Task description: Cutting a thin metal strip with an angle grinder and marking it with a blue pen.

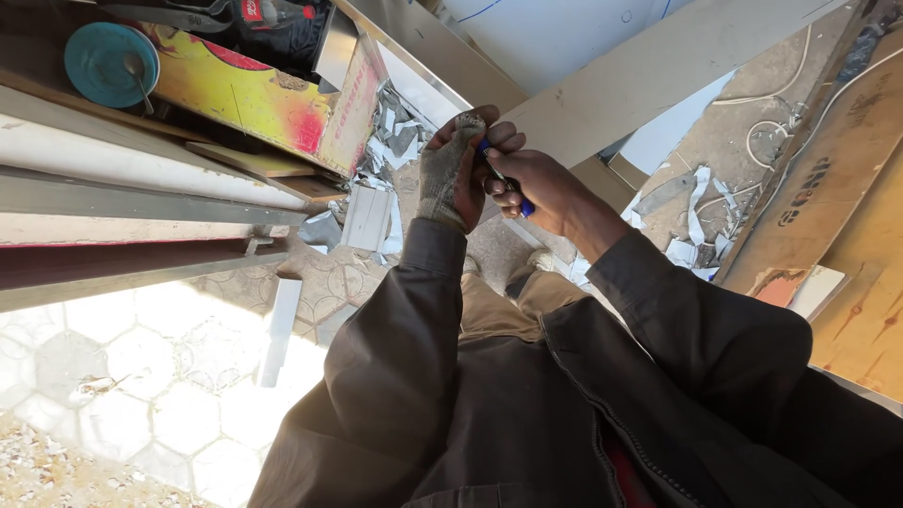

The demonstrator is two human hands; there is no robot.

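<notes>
Dark brown jacket, fingerless knit glove [442,174]

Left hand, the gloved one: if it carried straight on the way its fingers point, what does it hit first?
Probably the long pale board. The left hand points up-frame with fingertips at the board's lower edge, beside the right hand holding a blue-handled tool. Depth unclear; it may pass under.

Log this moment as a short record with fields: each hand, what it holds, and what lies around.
left hand: in a worn grey fingerless glove, raised in front of the chest, fingers curled at the blue tool
right hand: bare, closed in a grip on the blue tool
blue tool: slim, blue-handled, mostly hidden by both hands; its kind cannot be told
clothing: dark jacket, tan trousers
left of the hands: long boards, a teal disc
floor: hexagon-pattern tiles, white scraps
</notes>
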